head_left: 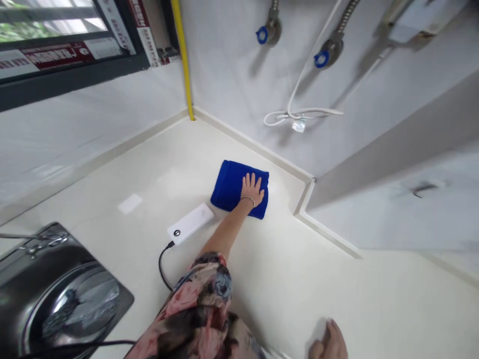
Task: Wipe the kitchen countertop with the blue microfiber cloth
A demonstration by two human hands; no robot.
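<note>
A folded blue cloth [229,185] lies flat on the pale countertop. My left hand [252,190] rests palm down on its right part, fingers spread and a thin bracelet at the wrist. Just left of that forearm is a white power bank [190,224], with a black cable [160,264] plugged into its near end. At the bottom edge, apart from the cloth, my right hand [330,341] shows only in part. Its thumb and fingers are loosely bent with a gap between them, and I see nothing held.
A steel sink [123,291] with a tap is at lower left. A yellow pipe [183,60] stands in the corner. Two blue-handled valves [262,35] and a coiled white cord [292,115] are on the wall. A white boxed-out section [381,199] juts out at right.
</note>
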